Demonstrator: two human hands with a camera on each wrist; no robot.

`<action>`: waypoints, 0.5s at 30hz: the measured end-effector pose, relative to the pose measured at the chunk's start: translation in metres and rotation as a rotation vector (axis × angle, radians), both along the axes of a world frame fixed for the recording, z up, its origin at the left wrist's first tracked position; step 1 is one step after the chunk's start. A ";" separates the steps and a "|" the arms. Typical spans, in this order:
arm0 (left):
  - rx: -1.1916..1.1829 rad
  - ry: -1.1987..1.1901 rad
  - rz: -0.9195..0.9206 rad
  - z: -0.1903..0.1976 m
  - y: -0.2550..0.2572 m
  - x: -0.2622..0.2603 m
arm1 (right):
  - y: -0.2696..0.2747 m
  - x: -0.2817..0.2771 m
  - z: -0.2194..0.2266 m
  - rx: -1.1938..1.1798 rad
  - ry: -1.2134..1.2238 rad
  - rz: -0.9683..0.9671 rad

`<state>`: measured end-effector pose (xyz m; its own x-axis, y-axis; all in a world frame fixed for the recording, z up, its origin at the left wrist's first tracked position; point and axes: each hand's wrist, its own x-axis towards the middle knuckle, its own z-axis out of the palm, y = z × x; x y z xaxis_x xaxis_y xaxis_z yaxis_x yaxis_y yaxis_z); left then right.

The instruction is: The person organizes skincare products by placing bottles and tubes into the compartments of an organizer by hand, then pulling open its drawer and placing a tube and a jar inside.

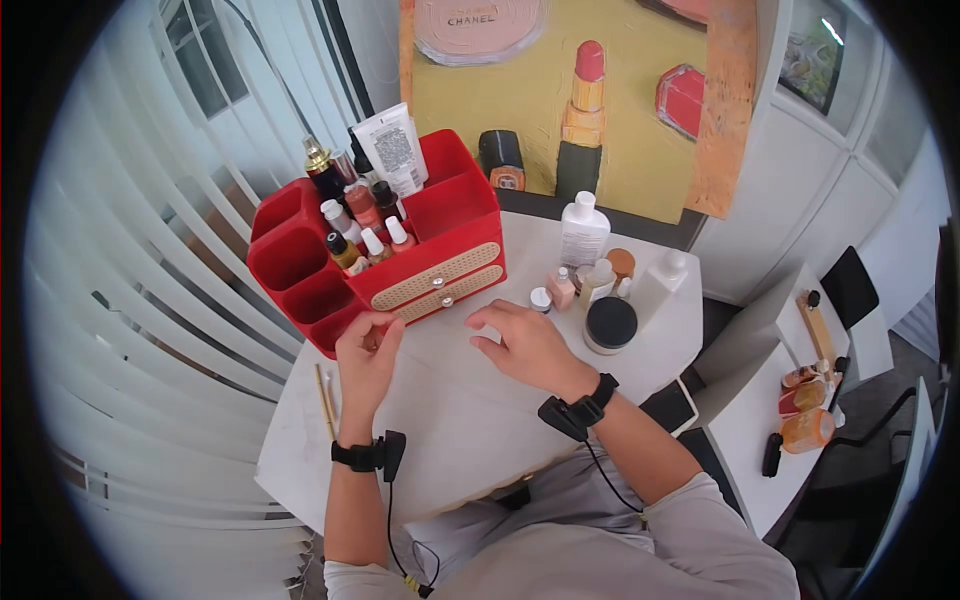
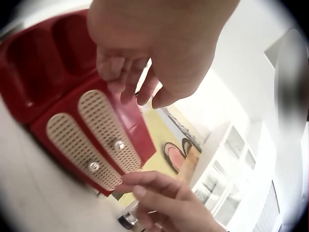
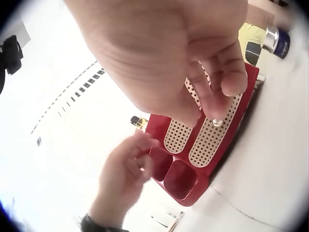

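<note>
A red cosmetics organizer (image 1: 425, 250) stands on the white table, with two woven-fronted drawers (image 1: 430, 281), both closed, each with a small round knob. Its upper compartments hold a white tube (image 1: 392, 150), several small bottles (image 1: 362, 207) and nail polishes (image 1: 400, 236). My left hand (image 1: 365, 368) hovers by the organizer's front left corner, fingers loosely bent, holding nothing. In front of the drawers, my right hand (image 1: 528, 345) is empty, its fingers slightly bent toward the left. The right wrist view shows the right fingertips (image 3: 235, 83) overlapping the drawer fronts near a knob (image 3: 217, 123).
Right of the organizer stand a white lotion bottle (image 1: 584, 238), a pink bottle (image 1: 561, 290), a small white-lidded jar (image 1: 541, 299) and a black-lidded jar (image 1: 610, 325). Thin sticks (image 1: 325, 402) lie at the left edge. A lipstick painting (image 1: 640, 150) leans behind; blinds (image 1: 150, 300) hang left.
</note>
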<state>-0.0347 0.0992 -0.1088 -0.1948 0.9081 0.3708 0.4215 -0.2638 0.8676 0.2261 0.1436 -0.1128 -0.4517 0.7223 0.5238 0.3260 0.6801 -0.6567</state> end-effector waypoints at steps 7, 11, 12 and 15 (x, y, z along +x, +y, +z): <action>-0.168 -0.702 0.003 -0.047 0.003 -0.007 | 0.024 0.049 0.083 -0.100 -0.089 -0.253; -0.153 -0.701 -0.026 -0.055 0.003 -0.013 | 0.086 0.085 0.123 0.312 -0.218 -0.446; -0.161 -0.652 -0.027 -0.054 0.003 -0.010 | 0.093 0.089 0.133 0.328 -0.370 -0.506; -0.151 -0.580 -0.033 -0.058 0.005 -0.009 | 0.102 0.090 0.147 0.225 -0.660 -0.548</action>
